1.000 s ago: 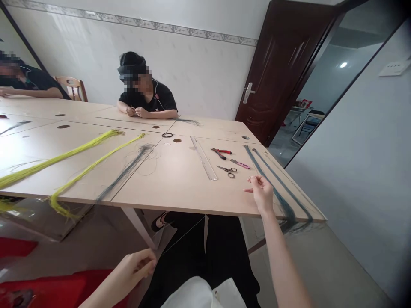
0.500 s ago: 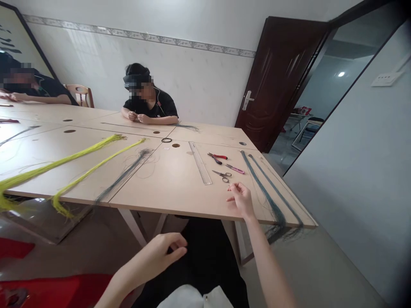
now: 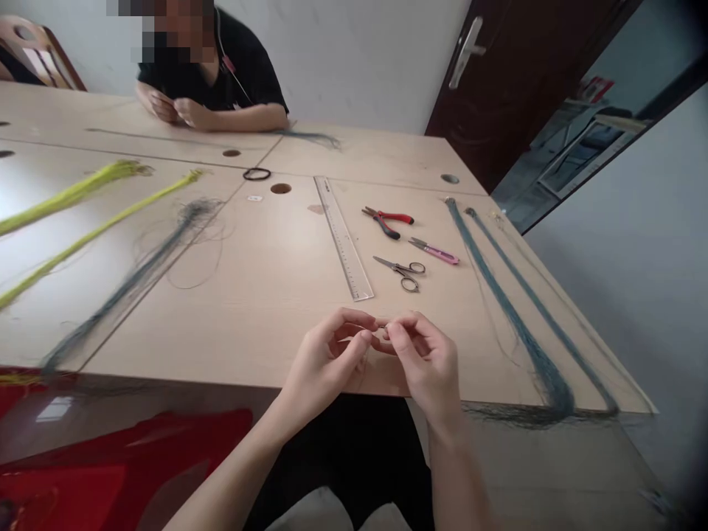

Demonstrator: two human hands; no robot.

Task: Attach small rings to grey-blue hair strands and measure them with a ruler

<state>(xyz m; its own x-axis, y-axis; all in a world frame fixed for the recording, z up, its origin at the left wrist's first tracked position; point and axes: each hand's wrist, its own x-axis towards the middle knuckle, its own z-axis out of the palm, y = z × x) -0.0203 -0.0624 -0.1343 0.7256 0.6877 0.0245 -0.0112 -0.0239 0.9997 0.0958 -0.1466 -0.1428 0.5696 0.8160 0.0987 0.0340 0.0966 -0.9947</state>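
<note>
My left hand (image 3: 325, 358) and my right hand (image 3: 430, 361) meet over the table's front edge, thumbs and fingers pinched together. Between the fingertips shows a tiny dark thing (image 3: 381, 329), too small to name. Just beyond the hands lie small metal scissors (image 3: 401, 267), with pink-handled thread snips (image 3: 436, 252) and red-and-dark pliers (image 3: 387, 218) behind them. A clear ruler (image 3: 344, 240) lies to the left of these tools.
Blue-grey thread bundles (image 3: 501, 295) hang over the table (image 3: 243, 317) edge at right. Another grey-blue bundle (image 3: 138, 276) and yellow bundles (image 3: 105, 223) lie at left. A black ring (image 3: 257, 174) sits near a cable hole (image 3: 281, 189). Across the table sits a person (image 3: 221, 81).
My left hand has risen from below the table edge to meet my right hand, and both are now pinched together. The view has tilted down and come closer to the table.
</note>
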